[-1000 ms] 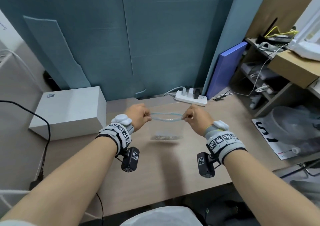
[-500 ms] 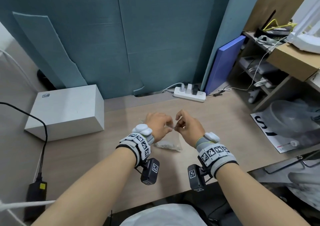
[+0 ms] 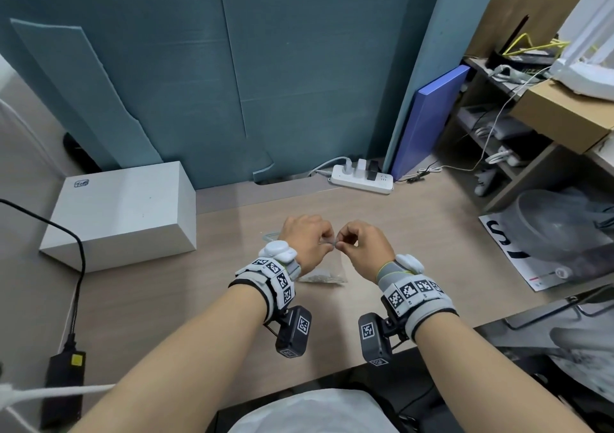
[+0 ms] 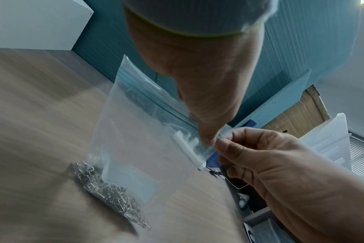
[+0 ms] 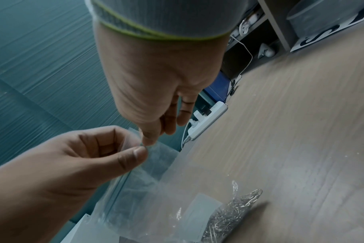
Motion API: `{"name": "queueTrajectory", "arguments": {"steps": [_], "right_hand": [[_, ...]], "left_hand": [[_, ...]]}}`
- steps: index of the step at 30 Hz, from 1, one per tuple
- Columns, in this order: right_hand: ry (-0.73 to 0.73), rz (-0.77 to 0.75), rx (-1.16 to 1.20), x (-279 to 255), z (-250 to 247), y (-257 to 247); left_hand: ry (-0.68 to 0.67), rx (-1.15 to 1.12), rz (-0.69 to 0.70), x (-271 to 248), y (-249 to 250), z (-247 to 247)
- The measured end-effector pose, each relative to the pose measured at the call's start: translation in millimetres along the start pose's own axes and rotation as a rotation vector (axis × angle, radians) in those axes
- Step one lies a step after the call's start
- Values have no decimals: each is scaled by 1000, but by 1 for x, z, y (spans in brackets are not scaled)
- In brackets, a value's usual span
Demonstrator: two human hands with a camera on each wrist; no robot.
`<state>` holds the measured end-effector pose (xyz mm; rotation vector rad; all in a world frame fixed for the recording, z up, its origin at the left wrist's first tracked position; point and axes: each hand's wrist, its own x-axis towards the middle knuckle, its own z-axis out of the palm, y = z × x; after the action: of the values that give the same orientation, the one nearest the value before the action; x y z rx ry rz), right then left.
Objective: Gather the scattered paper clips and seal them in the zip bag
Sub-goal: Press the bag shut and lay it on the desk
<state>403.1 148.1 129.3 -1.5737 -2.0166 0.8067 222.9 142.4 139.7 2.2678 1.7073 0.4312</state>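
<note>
A clear zip bag [image 4: 139, 139] hangs upright over the wooden desk [image 3: 432, 233], and its bottom rests on the desk. Several silver paper clips [image 4: 106, 189] lie heaped in that bottom, seen too in the head view as paper clips [image 3: 320, 279] and in the right wrist view as paper clips [image 5: 233, 213]. My left hand [image 3: 327, 241] and right hand [image 3: 342, 243] pinch the bag's top strip side by side, thumbs nearly touching. In the left wrist view my left thumb [image 4: 207, 139] presses the blue zip line next to the right hand [image 4: 249, 151]. No loose clips show on the desk.
A white box [image 3: 123, 213] stands at the left. A white power strip [image 3: 362, 180] lies at the back by a blue folder [image 3: 428, 123]. A black cable and adapter [image 3: 64, 376] run along the left edge. Cluttered shelves [image 3: 518, 153] flank the right.
My hands held the bag's top corners wide apart a second ago. They have since closed together at the middle of the strip and come lower, so the bag's bottom rests on the desk.
</note>
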Motion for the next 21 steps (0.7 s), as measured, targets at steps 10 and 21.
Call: {"name": "queueTrajectory", "arguments": {"steps": [10, 21], "right_hand": [[-34, 19, -41, 4, 3, 3], [-51, -27, -151, 14, -1, -4]], "left_hand": [[65, 29, -44, 0, -5, 4], [43, 62, -61, 4, -12, -1]]}}
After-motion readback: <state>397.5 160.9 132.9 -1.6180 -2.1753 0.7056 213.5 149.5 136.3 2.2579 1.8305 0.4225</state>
